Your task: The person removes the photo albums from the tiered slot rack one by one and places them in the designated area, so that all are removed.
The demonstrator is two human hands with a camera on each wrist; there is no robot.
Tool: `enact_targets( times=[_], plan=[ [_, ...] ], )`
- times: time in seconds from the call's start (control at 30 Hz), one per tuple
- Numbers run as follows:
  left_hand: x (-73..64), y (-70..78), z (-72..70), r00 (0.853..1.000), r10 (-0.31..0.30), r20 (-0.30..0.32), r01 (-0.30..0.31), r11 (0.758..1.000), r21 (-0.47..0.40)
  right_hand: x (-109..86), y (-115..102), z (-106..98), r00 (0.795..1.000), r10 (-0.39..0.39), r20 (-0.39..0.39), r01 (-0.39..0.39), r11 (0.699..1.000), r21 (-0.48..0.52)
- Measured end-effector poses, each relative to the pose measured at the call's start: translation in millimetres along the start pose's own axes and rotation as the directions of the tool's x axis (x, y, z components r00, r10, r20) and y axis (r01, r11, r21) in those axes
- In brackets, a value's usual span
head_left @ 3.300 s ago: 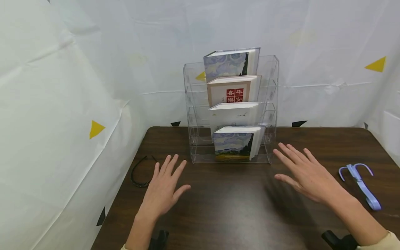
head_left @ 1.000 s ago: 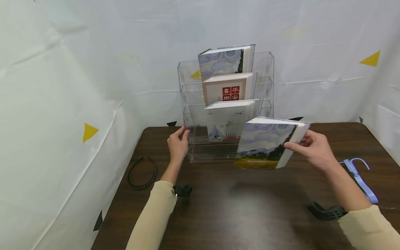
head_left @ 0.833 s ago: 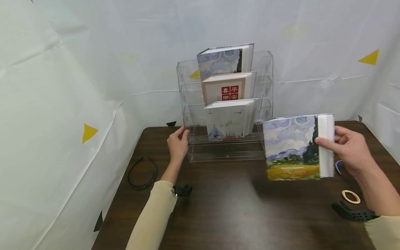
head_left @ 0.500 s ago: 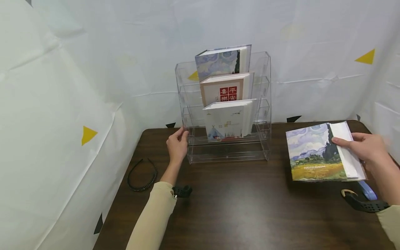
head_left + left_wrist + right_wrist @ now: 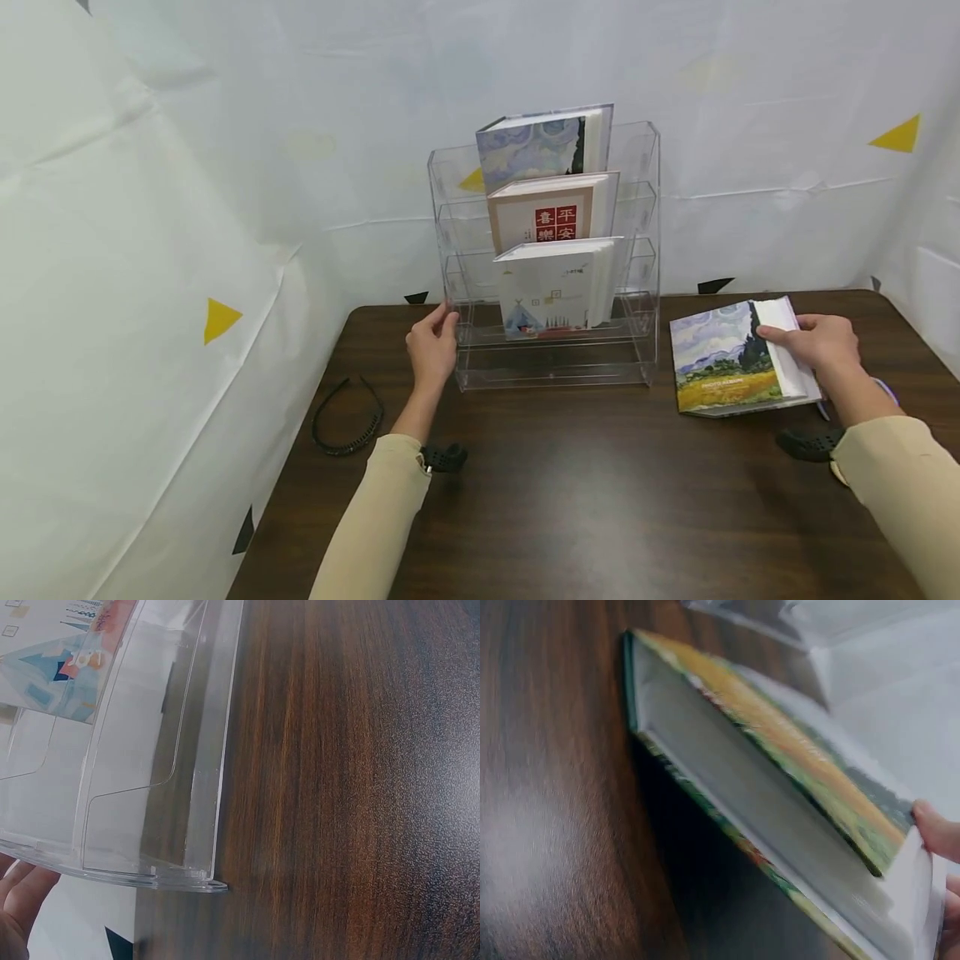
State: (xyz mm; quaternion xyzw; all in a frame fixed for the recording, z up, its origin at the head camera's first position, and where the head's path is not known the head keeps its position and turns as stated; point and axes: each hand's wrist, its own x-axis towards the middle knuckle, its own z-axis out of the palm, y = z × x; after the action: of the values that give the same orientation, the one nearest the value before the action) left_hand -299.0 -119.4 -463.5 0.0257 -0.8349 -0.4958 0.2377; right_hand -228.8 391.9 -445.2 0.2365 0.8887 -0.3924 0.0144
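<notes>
My right hand (image 5: 825,343) pinches the right, page-edge side of a photo album (image 5: 723,358), thumb on top. Its cover is a painted landscape with a dark tree and yellow field. In the right wrist view the album (image 5: 780,772) is tilted over the table, with dark shadow beneath its raised side. My left hand (image 5: 432,343) grips the left side of a clear acrylic rack (image 5: 551,379); in the left wrist view its fingers (image 5: 30,892) lie against the outer wall. Three other albums stand in the rack: a landscape one (image 5: 532,152), a beige one (image 5: 517,218) and a white one (image 5: 551,287).
A black headband (image 5: 345,448) lies on the dark wooden table (image 5: 570,500), left of my left forearm. Beside my right wrist a blue item (image 5: 887,389) is mostly hidden by the arm. White sheeting (image 5: 360,125) closes off the back and sides.
My right hand has taken the landscape album from the rack's lowest tier, carried it right and lowered it toward the table. My left hand has moved to the rack's side and stayed there.
</notes>
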Motion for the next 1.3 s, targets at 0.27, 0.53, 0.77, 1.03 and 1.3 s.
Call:
enact_targets(
  times=[0.27, 0.53, 0.77, 1.03, 1.3],
  plan=[
    [-1.0, 0.1, 0.3, 1.000, 0.005, -0.017, -0.005, 1.000, 0.001, 6.7, -1, 10, 0.992, -0.124, 0.003, 0.121, 0.969, -0.213],
    [-0.5, 0.0, 2.0, 1.000, 0.009, -0.018, -0.009, 1.000, -0.003, 10.7, 4, 10, 0.972, -0.160, 0.170, 0.202, 0.941, -0.272],
    [-1.1, -0.7, 2.0, 1.000, 0.012, -0.017, -0.012, 1.000, -0.001, 13.5, 9, 14, 0.962, -0.153, 0.226, 0.215, 0.935, -0.283],
    [-1.5, -0.6, 1.9, 1.000, 0.003, -0.010, -0.003, 1.000, -0.001, 8.2, 13, 20, 0.951, -0.178, 0.252, 0.248, 0.927, -0.282],
    [0.2, -1.0, 1.1, 1.000, -0.001, -0.009, 0.001, 1.000, -0.007, 5.1, 2, 23, 0.943, -0.287, 0.169, 0.322, 0.915, -0.241]
  ],
)
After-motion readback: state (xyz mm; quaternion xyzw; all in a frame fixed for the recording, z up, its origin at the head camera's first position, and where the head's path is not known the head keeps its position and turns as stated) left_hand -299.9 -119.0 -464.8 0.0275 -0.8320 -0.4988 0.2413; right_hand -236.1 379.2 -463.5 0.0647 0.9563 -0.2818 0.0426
